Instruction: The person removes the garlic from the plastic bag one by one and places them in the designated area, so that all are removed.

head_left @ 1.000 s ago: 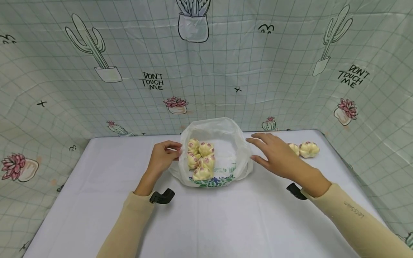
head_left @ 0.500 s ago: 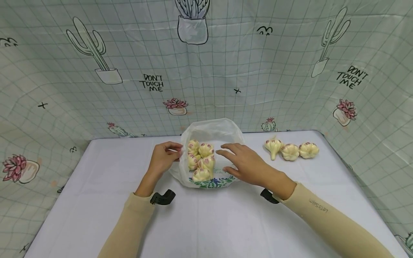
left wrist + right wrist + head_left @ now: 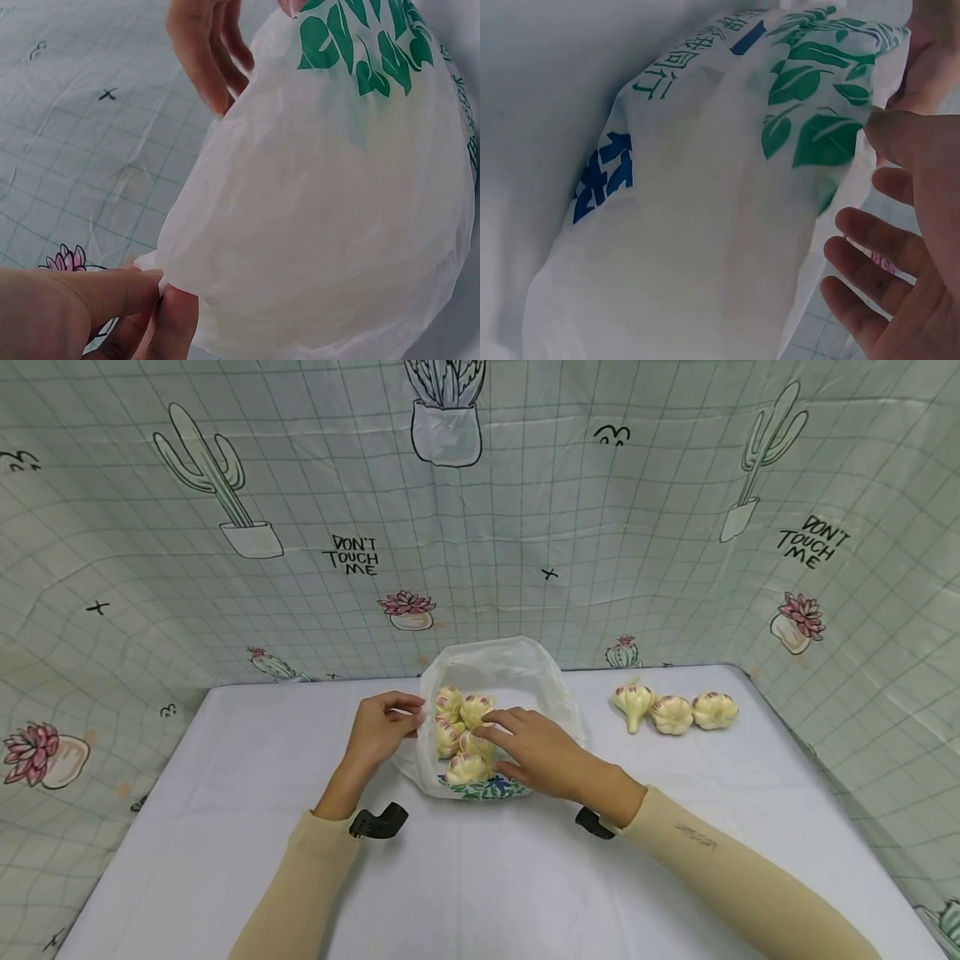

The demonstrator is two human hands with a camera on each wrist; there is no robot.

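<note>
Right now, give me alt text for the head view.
A person's left hand pinches the side of an open white plastic bag of garlic bulbs, the right hand at its opening. Three more bulbs lie to the right on the white table.

The black words "DON'T TOUCH ME" stand twice on the grid-patterned backdrop cloth point(image 3: 487, 510): one print point(image 3: 352, 555) left of the middle, another, tilted print point(image 3: 813, 541) toward the right edge. Small black X marks point(image 3: 550, 573) dot the same cloth. In the right wrist view, the plastic bag point(image 3: 697, 240) carries green Chinese characters point(image 3: 676, 64), among them 同行, and bolder blue characters point(image 3: 604, 176). Upside-down dark lettering point(image 3: 696, 836) on the right sleeve point(image 3: 735, 872) seems to begin "Lets", though it is small and blurred.
</note>
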